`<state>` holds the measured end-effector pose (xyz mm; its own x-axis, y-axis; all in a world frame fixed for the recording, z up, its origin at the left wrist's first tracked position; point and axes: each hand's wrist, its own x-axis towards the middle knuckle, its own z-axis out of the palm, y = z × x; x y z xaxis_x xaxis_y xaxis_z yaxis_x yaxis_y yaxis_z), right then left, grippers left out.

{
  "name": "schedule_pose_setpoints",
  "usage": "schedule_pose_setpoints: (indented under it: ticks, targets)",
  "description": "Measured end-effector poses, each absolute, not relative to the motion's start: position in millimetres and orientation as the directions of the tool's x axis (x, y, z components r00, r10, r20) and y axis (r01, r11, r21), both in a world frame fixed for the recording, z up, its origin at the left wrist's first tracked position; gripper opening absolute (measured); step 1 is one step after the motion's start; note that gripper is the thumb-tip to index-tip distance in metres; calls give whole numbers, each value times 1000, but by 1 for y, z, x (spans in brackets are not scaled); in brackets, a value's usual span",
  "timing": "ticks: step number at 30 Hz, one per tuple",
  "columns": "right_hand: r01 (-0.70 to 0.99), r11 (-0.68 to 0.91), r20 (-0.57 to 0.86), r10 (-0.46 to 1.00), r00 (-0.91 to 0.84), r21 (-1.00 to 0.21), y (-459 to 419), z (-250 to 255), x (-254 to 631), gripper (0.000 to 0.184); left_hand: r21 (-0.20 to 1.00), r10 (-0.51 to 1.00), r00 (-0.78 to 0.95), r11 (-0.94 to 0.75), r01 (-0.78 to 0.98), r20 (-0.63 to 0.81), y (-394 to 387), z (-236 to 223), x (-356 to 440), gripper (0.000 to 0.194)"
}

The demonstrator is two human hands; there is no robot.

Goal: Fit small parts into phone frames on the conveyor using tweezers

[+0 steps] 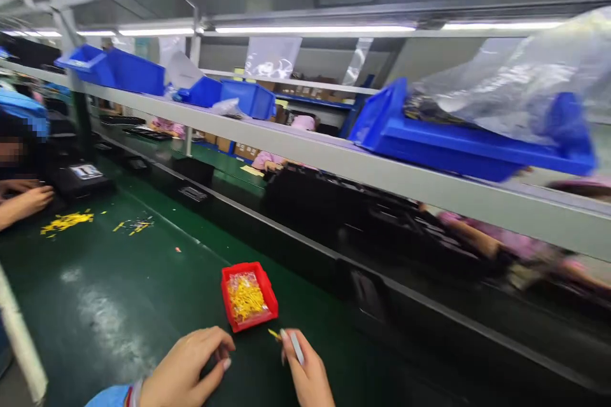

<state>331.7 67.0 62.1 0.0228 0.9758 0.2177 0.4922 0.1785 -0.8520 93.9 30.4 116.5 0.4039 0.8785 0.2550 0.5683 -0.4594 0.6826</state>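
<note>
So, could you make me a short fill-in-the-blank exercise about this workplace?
1. The small red plastic tray holds many tiny ____ pieces.
2. A thin yellow piece pokes out from the fingertips of the person's ____ hand.
3. The smooth tabletop is dark ____ in colour.
4. A clear plastic bag rests in a long ____ plastic bin.

Missing words: yellow; right; green; blue.

Blue bins (pixel 136 71) are standing along the left stretch of the shelf's (pixel 286 137) edge, while toward its right end a larger blue bin (pixel 453 146) is holding a clear plastic bag (pixel 529 86) that is bulging above the rim. A black case (pixel 79 186) is lying near the table's (pixel 143 292) left end
</note>
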Motion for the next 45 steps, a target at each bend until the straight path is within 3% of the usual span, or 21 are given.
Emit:
schedule_pose_setpoints:
  ticks: [5, 9, 13, 23, 28, 34, 37, 41, 45]
  targets:
    - [359, 220, 249, 968, 35, -907, 84, 101, 310, 52, 669, 828, 507, -520, 531, 241, 76, 143, 141, 13]
    - [355, 265, 287, 958, 10, -896, 86, 104, 307, 34, 624, 860, 487, -466, 627, 153, 108, 144, 154, 12]
    - [410, 369, 387, 921, -41, -834, 91, 105, 308, 19, 627, 825, 551, -498, 599, 129, 122, 143, 151, 13]
    - [498, 520, 397, 854, -338, -694, 111, 128, 312, 22, 542, 780, 605, -581, 607, 158, 132, 149, 137, 12]
    - [500, 512, 392, 859, -330, -699, 115, 122, 311, 22, 437, 828, 543, -542, 718, 136, 143, 146, 133, 12]
    - [496, 412, 362, 911, -198, -764, 121, 108, 317, 19, 319, 848, 511, -528, 787, 143, 157, 142, 123, 24]
    - [444, 367, 318, 930, -182, -817, 123, 103, 318, 16, 302, 833, 540, -549, 779, 121, 158, 142, 121, 25]
    - [424, 320, 266, 946, -184, -847, 123, 99, 316, 14, 299, 836, 535, -544, 784, 118, 159, 139, 121, 9]
    - [410, 311, 251, 948, -194, -857, 122, 99, 314, 14, 349, 819, 555, -567, 746, 146, 158, 135, 122, 24]
